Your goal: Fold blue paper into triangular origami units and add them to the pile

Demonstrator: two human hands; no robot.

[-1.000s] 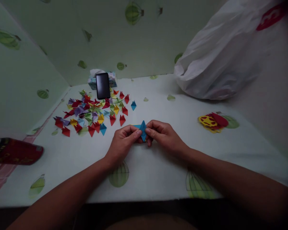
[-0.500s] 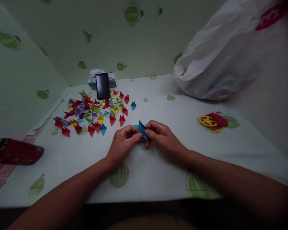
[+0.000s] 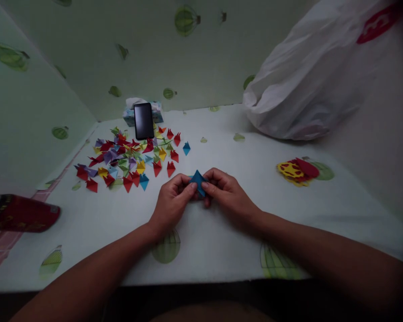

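A small piece of folded blue paper (image 3: 198, 180) is pinched between both hands over the middle of the table, its point facing away from me. My left hand (image 3: 174, 197) grips its left side, thumb on top and fingers curled behind. On the right side, my right hand (image 3: 229, 192) presses it with the thumb, the other fingers bent beneath. The fingers hide the paper's lower edges. Beyond my left hand lie many small folded paper pieces (image 3: 127, 161) in red, blue, yellow, green and purple. One blue folded piece (image 3: 186, 148) sits apart at the pile's right.
A black phone (image 3: 144, 121) leans on a tissue box (image 3: 157, 112) behind the pile. At the left edge is a red can (image 3: 25, 213). Yellow and red cut-out shapes (image 3: 293, 171) lie to the right, with a large white plastic bag (image 3: 298, 80) behind them.
The blue paper has turned and now shows a wider, flatter face towards me. My left thumb has shifted slightly left and up. The other things lie as before.
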